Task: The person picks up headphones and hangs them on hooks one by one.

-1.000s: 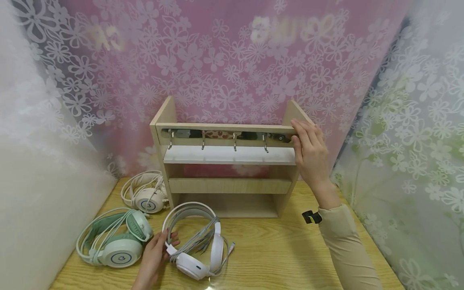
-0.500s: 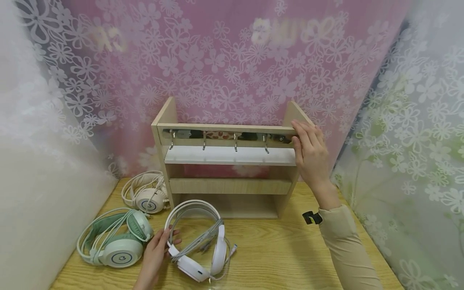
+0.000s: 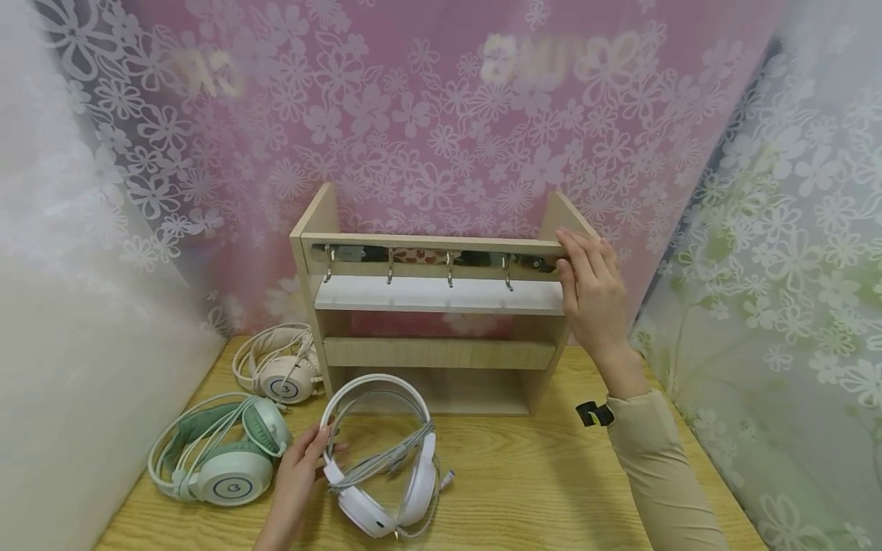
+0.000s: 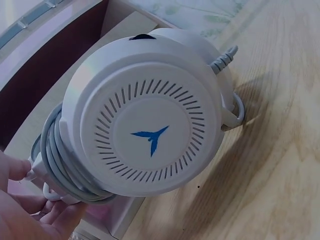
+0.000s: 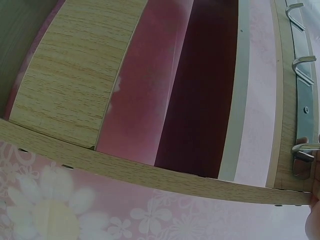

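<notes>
My left hand [image 3: 303, 468] grips a white headset [image 3: 386, 467] at its left ear cup, with thumb and fingers pinching where the band joins, and tilts it up off the wooden table [image 3: 524, 490]. A grey cable is wound round the headset. In the left wrist view the round white ear cup [image 4: 145, 140] with a blue mark fills the frame, my fingers [image 4: 25, 210] at its lower left. My right hand [image 3: 587, 285] grips the right end of the top rail of a wooden rack [image 3: 434, 352], thumb in front and fingers over the top.
A metal strip with several hooks [image 3: 448, 269] runs under the rack's top rail; the same hooks [image 5: 300, 65] show in the right wrist view. A green headset [image 3: 220, 463] and a beige headset [image 3: 279, 371] lie at the table's left. Flowered curtains close in all sides.
My left hand has raised and tipped the white headset, shifting it slightly right towards the rack. My right hand has stayed on the rack's rail.
</notes>
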Demonstrator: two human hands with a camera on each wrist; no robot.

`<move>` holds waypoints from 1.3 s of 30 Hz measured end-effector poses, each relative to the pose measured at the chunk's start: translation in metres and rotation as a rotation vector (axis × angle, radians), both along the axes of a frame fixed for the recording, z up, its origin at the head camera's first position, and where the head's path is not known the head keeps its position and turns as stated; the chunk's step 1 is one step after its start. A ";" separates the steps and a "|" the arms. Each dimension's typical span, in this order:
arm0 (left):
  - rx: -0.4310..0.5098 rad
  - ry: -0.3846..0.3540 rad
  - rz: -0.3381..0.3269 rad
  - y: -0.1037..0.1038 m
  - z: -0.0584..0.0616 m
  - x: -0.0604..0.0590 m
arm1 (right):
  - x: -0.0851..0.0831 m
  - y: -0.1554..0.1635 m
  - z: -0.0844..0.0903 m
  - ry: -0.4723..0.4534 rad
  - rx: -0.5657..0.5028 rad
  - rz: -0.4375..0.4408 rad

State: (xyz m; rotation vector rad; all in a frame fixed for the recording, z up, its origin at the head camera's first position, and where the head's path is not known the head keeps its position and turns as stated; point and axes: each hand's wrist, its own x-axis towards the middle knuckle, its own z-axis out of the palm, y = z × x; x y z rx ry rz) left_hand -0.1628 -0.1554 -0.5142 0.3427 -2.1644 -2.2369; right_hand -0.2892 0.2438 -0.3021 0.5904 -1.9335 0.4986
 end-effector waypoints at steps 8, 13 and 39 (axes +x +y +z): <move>0.003 0.099 -0.037 0.005 0.007 -0.002 | 0.000 0.002 -0.001 -0.008 0.016 -0.008; -0.009 0.185 -0.041 0.013 0.010 -0.006 | 0.000 0.003 -0.001 -0.016 0.027 -0.016; 0.036 0.242 0.012 0.032 0.004 -0.025 | 0.000 0.001 -0.001 -0.013 0.005 -0.006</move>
